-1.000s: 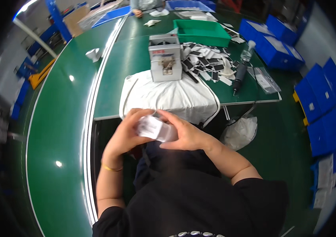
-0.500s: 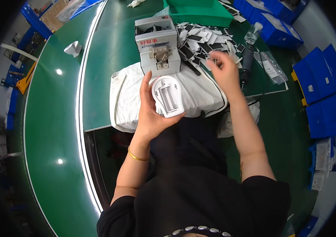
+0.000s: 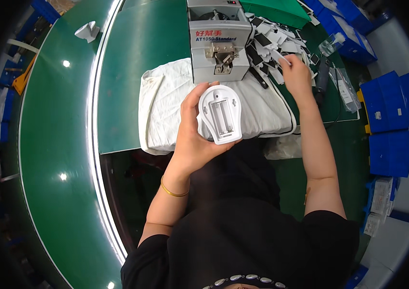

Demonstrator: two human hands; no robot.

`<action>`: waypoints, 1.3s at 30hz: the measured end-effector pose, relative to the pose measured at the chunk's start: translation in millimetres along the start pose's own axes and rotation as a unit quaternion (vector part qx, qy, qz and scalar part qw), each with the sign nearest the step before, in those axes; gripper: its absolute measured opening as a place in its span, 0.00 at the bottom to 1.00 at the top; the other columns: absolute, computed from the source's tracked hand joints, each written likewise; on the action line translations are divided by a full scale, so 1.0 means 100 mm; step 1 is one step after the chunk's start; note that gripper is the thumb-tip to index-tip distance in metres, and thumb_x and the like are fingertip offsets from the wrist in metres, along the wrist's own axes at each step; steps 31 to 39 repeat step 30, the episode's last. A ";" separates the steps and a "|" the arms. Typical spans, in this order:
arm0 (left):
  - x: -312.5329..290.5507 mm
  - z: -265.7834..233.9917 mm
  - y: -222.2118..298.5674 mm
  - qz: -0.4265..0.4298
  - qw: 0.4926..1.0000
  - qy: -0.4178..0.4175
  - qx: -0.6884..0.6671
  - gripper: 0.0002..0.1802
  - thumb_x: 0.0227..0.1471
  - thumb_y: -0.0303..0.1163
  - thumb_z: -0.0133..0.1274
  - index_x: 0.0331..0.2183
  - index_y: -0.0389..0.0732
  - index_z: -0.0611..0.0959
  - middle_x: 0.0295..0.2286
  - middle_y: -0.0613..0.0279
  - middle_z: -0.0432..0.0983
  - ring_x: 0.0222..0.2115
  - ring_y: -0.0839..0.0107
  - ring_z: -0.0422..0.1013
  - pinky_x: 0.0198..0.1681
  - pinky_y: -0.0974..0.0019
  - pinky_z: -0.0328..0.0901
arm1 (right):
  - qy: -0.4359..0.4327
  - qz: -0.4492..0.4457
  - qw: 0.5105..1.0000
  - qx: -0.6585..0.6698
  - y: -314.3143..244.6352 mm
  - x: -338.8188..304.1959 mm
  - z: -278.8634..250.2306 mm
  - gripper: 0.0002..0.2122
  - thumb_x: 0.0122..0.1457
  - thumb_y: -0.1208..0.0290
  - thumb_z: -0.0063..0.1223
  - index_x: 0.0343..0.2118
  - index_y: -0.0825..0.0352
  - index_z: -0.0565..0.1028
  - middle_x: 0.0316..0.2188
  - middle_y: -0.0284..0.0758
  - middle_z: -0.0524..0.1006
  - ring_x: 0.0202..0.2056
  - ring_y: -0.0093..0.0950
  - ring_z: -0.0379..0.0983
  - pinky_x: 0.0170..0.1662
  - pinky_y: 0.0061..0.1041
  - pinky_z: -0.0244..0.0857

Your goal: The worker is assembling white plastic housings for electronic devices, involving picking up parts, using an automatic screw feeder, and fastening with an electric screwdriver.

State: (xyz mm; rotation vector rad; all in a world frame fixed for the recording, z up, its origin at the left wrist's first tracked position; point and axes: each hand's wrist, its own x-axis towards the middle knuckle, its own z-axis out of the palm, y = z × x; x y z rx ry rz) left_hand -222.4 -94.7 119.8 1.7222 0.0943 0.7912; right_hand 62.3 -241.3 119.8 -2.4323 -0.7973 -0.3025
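My left hand (image 3: 191, 142) is wrapped round a white plastic housing (image 3: 221, 116), rounded at the top and narrower below. Its open battery compartment, with metal contacts, faces up. Over the right side of the table, my right hand (image 3: 298, 79) pinches a flat white plastic piece (image 3: 278, 57) at the edge of a pile (image 3: 288, 46) of similar white pieces, some with black faces. The housing is held above a white cloth (image 3: 166, 106), just in front of a grey bench machine (image 3: 220, 62) with a metal fixture on its front.
A green bin (image 3: 279, 12) stands behind the pile. To the right lie a dark cylindrical tool (image 3: 322, 83), a clear bottle (image 3: 330, 45) and a plastic bag (image 3: 346, 94). Blue bins (image 3: 389, 103) hang at the far right. A white part (image 3: 87, 32) sits on the left-hand green surface.
My right hand has reached forward to the pile and closed on a flat white piece. My left hand keeps hold of the housing. The whole view has shifted, so the machine appears further right.
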 end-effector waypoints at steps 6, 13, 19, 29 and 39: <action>-0.04 -0.10 0.02 0.007 0.998 -0.022 0.056 0.61 0.28 0.28 0.76 0.61 0.36 0.59 0.58 0.51 0.62 0.57 0.61 0.63 0.61 0.60 0.59 | -0.153 0.047 0.902 0.401 -0.64 -0.50 -0.54 0.19 0.65 0.76 0.43 0.60 0.65 0.67 0.34 0.33 0.77 0.33 0.23 0.75 0.36 0.22 0.69; -0.08 -0.08 0.05 0.004 0.995 -0.023 0.102 0.58 0.29 0.29 0.75 0.61 0.37 0.61 0.58 0.53 0.60 0.57 0.60 0.63 0.60 0.61 0.58 | -0.168 -0.062 0.798 0.575 -1.19 -1.06 -0.52 0.14 0.63 0.78 0.51 0.51 0.67 0.66 0.37 0.33 0.76 0.35 0.22 0.73 0.45 0.24 0.66; -0.14 -0.06 0.07 -0.015 0.997 -0.029 0.068 0.57 0.31 0.28 0.74 0.62 0.40 0.61 0.56 0.55 0.60 0.56 0.62 0.63 0.59 0.59 0.60 | -0.189 -0.155 0.841 0.482 -1.39 -1.20 -0.47 0.22 0.57 0.82 0.59 0.55 0.71 0.68 0.39 0.31 0.75 0.39 0.17 0.68 0.47 0.18 0.59; -0.13 -0.07 0.11 0.010 0.995 -0.036 0.096 0.58 0.33 0.27 0.74 0.62 0.40 0.58 0.58 0.54 0.57 0.59 0.62 0.59 0.60 0.58 0.59 | -0.134 -0.159 0.868 0.452 -1.39 -1.33 -0.41 0.17 0.56 0.78 0.60 0.49 0.60 0.79 0.41 0.28 0.79 0.34 0.23 0.66 0.43 0.22 0.65; -0.13 -0.07 0.12 0.017 0.994 -0.038 0.104 0.58 0.33 0.27 0.74 0.63 0.40 0.58 0.59 0.53 0.57 0.60 0.60 0.58 0.61 0.58 0.58 | -0.132 -0.160 0.868 0.452 -1.39 -1.33 -0.41 0.17 0.56 0.78 0.60 0.49 0.60 0.79 0.41 0.28 0.79 0.34 0.23 0.66 0.43 0.22 0.65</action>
